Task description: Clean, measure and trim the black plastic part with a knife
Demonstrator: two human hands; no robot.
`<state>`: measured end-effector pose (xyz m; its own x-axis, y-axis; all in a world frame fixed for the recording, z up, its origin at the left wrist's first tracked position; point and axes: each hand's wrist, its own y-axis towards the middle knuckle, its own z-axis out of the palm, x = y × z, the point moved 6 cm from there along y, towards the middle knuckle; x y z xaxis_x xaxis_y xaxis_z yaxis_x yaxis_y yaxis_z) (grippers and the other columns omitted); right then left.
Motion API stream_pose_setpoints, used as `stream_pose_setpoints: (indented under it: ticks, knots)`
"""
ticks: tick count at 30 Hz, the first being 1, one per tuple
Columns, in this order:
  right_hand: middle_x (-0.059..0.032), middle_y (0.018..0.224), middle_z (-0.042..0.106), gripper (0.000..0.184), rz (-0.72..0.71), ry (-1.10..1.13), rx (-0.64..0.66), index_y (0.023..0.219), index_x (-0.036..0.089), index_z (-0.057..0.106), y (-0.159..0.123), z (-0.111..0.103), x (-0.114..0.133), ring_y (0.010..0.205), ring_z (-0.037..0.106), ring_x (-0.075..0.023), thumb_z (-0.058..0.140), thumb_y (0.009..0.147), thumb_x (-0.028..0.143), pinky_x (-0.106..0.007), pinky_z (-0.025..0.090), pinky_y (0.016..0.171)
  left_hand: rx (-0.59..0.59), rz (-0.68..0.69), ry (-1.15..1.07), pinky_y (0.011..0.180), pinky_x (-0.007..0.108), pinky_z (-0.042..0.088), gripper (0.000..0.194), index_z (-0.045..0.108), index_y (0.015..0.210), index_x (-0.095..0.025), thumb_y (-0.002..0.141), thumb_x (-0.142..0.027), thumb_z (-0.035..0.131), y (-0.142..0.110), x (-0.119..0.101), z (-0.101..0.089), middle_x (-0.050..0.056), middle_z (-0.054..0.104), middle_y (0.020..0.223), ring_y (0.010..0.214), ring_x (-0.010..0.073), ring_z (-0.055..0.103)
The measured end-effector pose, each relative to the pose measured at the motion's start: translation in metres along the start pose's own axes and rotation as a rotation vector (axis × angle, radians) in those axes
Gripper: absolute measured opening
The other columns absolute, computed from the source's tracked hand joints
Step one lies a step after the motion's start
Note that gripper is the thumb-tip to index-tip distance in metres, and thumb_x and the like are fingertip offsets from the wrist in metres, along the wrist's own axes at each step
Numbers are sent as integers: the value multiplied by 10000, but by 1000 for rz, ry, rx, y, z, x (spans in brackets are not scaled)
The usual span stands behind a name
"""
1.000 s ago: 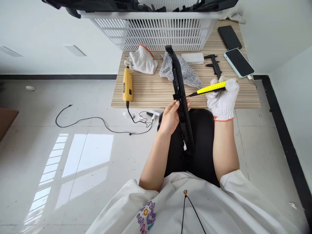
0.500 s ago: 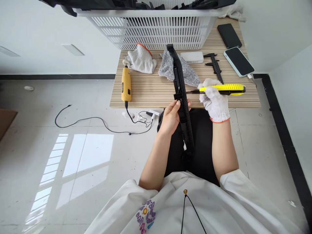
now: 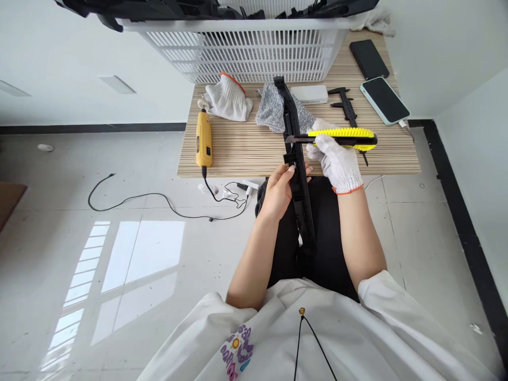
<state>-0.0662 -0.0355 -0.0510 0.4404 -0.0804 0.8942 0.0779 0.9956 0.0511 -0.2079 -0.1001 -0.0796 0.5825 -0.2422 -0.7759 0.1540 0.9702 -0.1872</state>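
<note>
L hand (image 3: 278, 191): bare, ctr of frame; blk part (image 3: 300, 188) gripped near its middle.
R hand (image 3: 336, 163): gloved, right of ctr; yellow knife (image 3: 349, 133) gripped, blade pointed left over blk part, contact can't be told.
Table (image 3: 246, 154): yellow tool (image 3: 203, 138) laid left of ctr, calipers (image 3: 347, 108) upper right.
</note>
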Motion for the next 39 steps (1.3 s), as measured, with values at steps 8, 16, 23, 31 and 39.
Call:
stream_pose_setpoints:
  ticks: [8, 16, 23, 31, 39]
  knots:
    - [18, 995, 720, 296, 2, 43, -126, 968, 286, 755, 3, -7, 3, 710, 662, -105, 823, 747, 471, -240, 588, 629, 18, 77, 350, 936, 356, 601, 298, 648, 1082, -220, 830, -301, 785, 28, -43, -2, 47, 753, 1026, 1031, 238, 745]
    - [38, 922, 722, 337, 77, 118, -104, 896, 257, 744, 0, -8, 3, 590, 582, -56, 882, 659, 454, -212, 558, 579, 10, 81, 576, 876, 396, 590, 214, 677, 909, -162, 762, -122, 828, 100, -84, -6, 42, 666, 754, 912, 252, 722]
    - [14, 966, 741, 313, 82, -39, -107, 885, 258, 706, 0, -6, 0, 630, 621, -89, 855, 701, 463, -259, 570, 597, 75, 231, 533, 673, 294, 551, 357, 578, 701, -198, 844, -448, 789, 106, -66, -10, -17, 491, 598, 668, 165, 644]
    - [24, 982, 762, 325, 99, -3, -94, 857, 257, 728, -2, -4, -1, 614, 622, -78, 886, 640, 441, -226, 573, 579, 70, 273, 473, 629, 244, 512, 382, 599, 740, -213, 794, -525, 812, 101, -65, -20, -27, 494, 637, 688, 145, 637]
    - [22, 900, 738, 333, 173, -58, -104, 849, 236, 713, -8, 0, 2, 610, 639, -72, 882, 643, 436, -188, 543, 527, 32, 215, 403, 632, 229, 495, 312, 603, 717, -188, 802, -383, 831, 100, -64, -21, -22, 517, 655, 662, 121, 625]
